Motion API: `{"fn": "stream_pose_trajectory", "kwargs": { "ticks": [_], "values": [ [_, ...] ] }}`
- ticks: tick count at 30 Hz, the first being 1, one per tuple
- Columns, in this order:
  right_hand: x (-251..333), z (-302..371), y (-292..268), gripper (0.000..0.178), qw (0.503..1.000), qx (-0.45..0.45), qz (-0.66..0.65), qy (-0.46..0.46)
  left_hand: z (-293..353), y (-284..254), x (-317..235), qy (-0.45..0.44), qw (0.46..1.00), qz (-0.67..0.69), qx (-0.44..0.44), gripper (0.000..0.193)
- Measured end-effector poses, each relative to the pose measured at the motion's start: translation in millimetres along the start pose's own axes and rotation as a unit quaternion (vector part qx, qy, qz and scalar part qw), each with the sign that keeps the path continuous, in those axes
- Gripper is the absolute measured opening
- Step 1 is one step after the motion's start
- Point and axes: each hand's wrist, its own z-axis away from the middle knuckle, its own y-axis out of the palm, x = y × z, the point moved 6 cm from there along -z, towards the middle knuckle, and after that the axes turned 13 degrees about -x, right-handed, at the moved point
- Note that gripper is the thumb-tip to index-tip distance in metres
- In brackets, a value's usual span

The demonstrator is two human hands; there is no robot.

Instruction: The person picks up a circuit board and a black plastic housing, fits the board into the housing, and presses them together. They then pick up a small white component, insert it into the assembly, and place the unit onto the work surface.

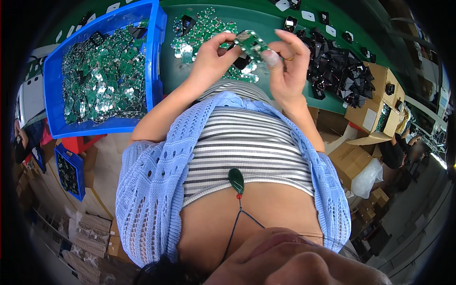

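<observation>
Hundreds of small green circuit boards fill the blue bin (154, 57) at the far left of the green surface (266, 21), and a looser heap of the same boards (199, 31) lies just to the right of it. Above that heap the left hand (211, 59) is curled nearly closed, thumb and fingertips pinching one edge of a single green circuit board (251, 44) held up off the surface, with a dark part, seemingly a black housing (241, 61), tucked beneath it. The right hand (285, 66) grips the board's other edge between thumb and forefinger, the remaining fingers half open and raised. Further right, a pile of black plastic housings (339, 71) spreads across the surface, with open cardboard boxes (375, 111) beyond its edge. By the look of it, the step in hand is fitting or checking the board against its housing; the next move seems to call for careful alignment and a light, even press, since the board is thin and held only by its edges.
</observation>
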Motion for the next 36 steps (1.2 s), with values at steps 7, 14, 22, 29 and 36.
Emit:
{"fn": "stream_pose_trajectory", "kwargs": {
  "ticks": [7,14,22,29,36],
  "values": [
    [-9.0,-0.7,11.2,0.03,0.999,0.001,-0.01,0.051,4.7,0.2,-3.2,-0.003,1.0,-0.025,0.009,0.027],
    [-15.4,1.1,14.1,0.029,0.995,0.042,0.035,0.083,4.2,-0.6,-3.0,0.012,1.0,-0.004,-0.005,0.028],
    [-25.4,4.7,-3.3,0.029,0.988,0.039,0.081,0.128,16.3,0.1,-13.5,-0.106,0.993,0.03,0.046,0.029],
    [-12.9,5.7,7.2,0.019,0.983,0.072,0.149,0.078,13.5,3.7,-9.8,-0.111,0.991,0.005,0.075,0.026],
    [-6.7,5.3,5.9,0.02,0.974,0.062,0.212,-0.06,13.4,8.1,-14.7,-0.052,0.997,-0.022,0.053,0.025]
  ]
}}
